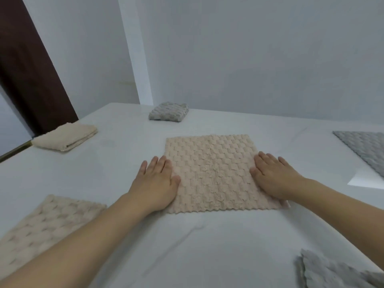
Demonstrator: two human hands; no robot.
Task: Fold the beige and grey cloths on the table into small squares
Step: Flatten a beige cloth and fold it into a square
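Observation:
A beige textured cloth (214, 169) lies spread flat in the middle of the white table (187, 246). My left hand (158, 181) lies flat on its left edge, fingers straight. On the cloth's right edge my right hand (272, 177) presses down, flat as well. Another beige cloth (41, 227) lies unfolded at the near left. One grey cloth (365, 152) lies flat at the right edge, and a second grey cloth (332, 273) is at the near right corner.
A folded beige cloth (66, 137) sits at the far left of the table. A folded grey cloth (169, 112) sits at the far middle. White walls stand behind the table, and a dark brown door (27, 65) is at the left.

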